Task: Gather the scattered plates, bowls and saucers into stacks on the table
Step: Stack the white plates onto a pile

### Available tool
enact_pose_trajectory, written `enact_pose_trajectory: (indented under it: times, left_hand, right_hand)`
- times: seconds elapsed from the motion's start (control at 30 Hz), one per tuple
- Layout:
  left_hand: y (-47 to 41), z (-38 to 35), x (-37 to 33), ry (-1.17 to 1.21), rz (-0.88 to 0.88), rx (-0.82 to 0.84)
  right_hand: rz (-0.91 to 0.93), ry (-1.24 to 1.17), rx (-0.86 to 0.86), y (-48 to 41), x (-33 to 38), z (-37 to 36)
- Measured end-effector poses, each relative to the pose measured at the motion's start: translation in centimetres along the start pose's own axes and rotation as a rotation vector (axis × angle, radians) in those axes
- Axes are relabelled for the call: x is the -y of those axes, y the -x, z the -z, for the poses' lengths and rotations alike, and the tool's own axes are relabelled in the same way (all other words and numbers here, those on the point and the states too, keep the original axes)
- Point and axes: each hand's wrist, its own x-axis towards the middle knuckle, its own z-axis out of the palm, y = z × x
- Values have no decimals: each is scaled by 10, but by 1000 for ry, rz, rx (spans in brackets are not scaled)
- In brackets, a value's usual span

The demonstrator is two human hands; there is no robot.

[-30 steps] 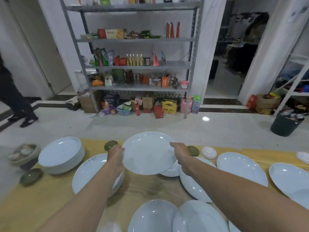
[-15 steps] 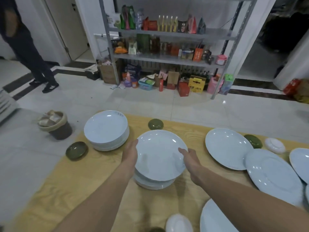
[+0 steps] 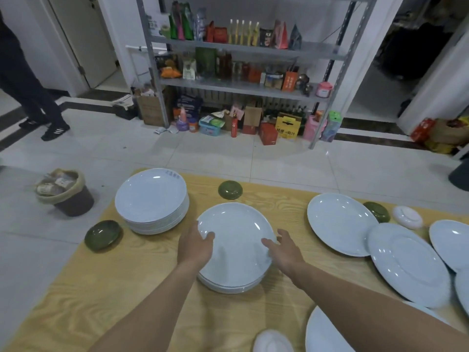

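Plate (image 3: 236, 240) lay atop a short stack (image 3: 228, 285) at frame centre on the table (image 3: 127, 288). Left hand (image 3: 194, 246) pinched its left rim, thumb on top; right hand (image 3: 285, 250) touched the right rim, fingers loose.

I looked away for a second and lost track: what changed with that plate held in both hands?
The plate came down from mid-air, leftward, onto the small stack in front. The left hand keeps its thumb over the rim; the right hand has loosened, fingers straight at the edge. The tall stack, green saucers and loose plates stayed put.
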Motion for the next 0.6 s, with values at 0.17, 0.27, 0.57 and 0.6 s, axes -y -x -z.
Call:
enact_pose_trajectory:
  times: [0.17,0.27,0.57,0.6]
  left_hand:
    - [30,-32,-64,-573,-414,161]
    - [70,-72,-125,-728,-645,242]
    - [234,-229,-269,-817,-1114,341]
    - [249,-246,-278,-829,-1124,350]
  right_hand:
    - [236,751,-119,29,-9,72]
    - [209,912,-194,59,-27,130]
    - [-7,959,-456,168,-136,341]
    - [-30,957,-478,179,-150,365]
